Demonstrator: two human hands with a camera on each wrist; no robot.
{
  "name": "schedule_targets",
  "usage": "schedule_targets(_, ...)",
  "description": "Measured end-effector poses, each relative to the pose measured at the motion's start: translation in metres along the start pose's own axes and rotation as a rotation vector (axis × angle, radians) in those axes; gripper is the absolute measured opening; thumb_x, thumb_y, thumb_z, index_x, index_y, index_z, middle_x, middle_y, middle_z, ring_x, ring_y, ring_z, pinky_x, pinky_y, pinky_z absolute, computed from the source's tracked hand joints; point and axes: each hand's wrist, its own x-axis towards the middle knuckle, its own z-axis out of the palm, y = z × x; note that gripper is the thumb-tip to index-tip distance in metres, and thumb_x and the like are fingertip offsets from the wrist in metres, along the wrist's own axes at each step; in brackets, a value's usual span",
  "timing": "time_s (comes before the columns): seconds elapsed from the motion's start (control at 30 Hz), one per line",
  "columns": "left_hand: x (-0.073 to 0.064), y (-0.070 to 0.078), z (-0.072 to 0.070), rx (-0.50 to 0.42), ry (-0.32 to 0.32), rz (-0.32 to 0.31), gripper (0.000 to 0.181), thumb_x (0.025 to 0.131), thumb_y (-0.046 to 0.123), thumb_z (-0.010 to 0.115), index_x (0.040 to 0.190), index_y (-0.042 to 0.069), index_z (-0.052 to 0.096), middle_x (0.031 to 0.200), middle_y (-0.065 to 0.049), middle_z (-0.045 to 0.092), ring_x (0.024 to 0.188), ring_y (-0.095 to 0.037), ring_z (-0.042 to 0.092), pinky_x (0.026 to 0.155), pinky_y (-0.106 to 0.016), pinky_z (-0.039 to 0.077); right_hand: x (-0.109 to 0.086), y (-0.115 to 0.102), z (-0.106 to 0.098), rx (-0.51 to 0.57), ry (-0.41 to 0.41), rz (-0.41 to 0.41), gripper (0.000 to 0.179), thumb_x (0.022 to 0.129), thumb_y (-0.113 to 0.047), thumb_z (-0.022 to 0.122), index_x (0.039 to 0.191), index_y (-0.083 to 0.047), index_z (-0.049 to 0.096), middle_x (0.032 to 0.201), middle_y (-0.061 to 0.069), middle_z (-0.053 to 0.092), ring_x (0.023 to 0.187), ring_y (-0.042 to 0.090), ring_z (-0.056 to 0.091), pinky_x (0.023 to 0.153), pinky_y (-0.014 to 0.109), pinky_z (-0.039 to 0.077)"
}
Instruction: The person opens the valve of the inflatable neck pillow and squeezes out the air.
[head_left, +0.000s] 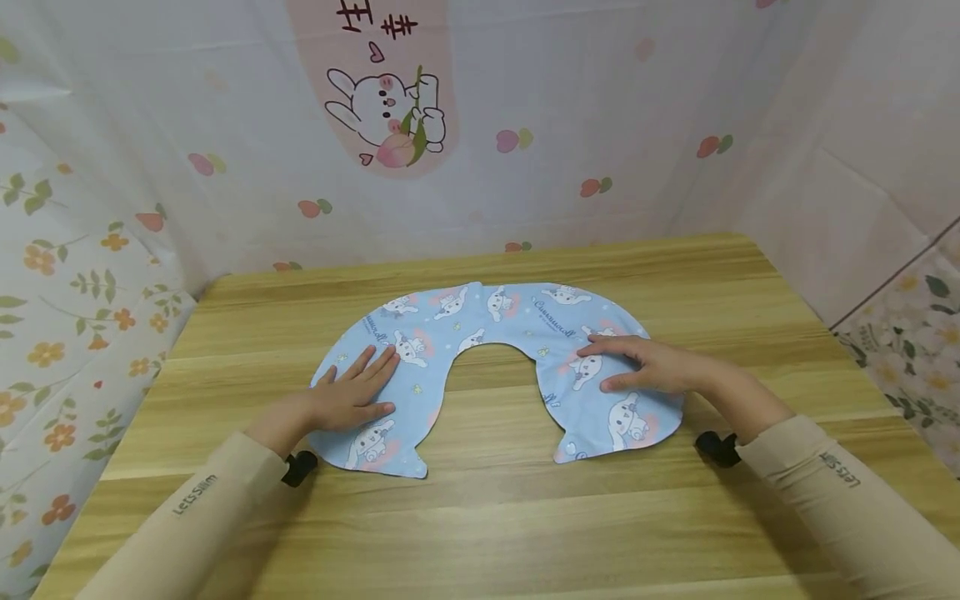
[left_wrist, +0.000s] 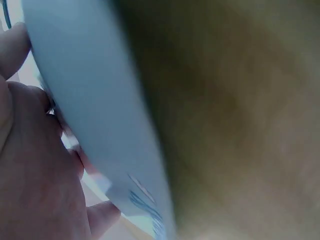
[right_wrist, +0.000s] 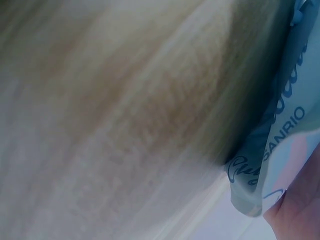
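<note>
A light blue U-shaped fabric cover (head_left: 513, 321), like one for a neck pillow, lies flat with its opening towards me. White cartoon puppies and lettering are printed on it. On its left arm my left hand (head_left: 352, 393) rests palm down, fingers spread. My right hand (head_left: 645, 367) touches the right arm of the cover, its fingers slightly bent and thumb apart. In the left wrist view the left hand (left_wrist: 40, 160) lies against the cover's outer edge (left_wrist: 95, 100). The right wrist view catches the cover's lettered edge (right_wrist: 285, 125) and a little of the right hand (right_wrist: 300, 210).
The wooden table (head_left: 495, 525) extends around the cover, its back edge close to a printed cloth backdrop (head_left: 562, 108). Flowered cloth (head_left: 75, 333) hangs at the left. Black wrist mounts (head_left: 300, 468) sit under both forearms.
</note>
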Motion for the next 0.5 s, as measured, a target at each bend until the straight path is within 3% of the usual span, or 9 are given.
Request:
schedule_targets(0.27, -0.004, -0.016, -0.010, -0.049, -0.005, -0.107, 0.101, 0.096, 0.060, 0.051, 0.159, 0.007, -0.008, 0.166, -0.013, -0.020, 0.151, -0.038, -0.025, 0.104, -0.081, -0.013, -0.002, -0.002, -0.002, -0.014, -0.002, -0.007, 0.056, 0.093, -0.033, 0.069, 0.145, -0.021, 0.051, 0.165, 0.021, 0.018, 0.152, 0.047, 0.008, 0.117, 0.071, 0.009)
schedule_targets(0.5, -0.004, -0.034, 0.003, -0.031, 0.017, -0.220, 0.119, 0.084, 0.085, 0.039, 0.158, 0.007, -0.013, 0.165, -0.015, -0.023, 0.151, -0.038, -0.025, 0.103, -0.083, -0.011, -0.005, -0.007, 0.000, -0.031, 0.019, 0.049, 0.057, 0.092, -0.039, 0.069, 0.145, -0.025, 0.052, 0.164, 0.021, 0.019, 0.152, 0.049, 0.002, 0.116, 0.072, 0.006)
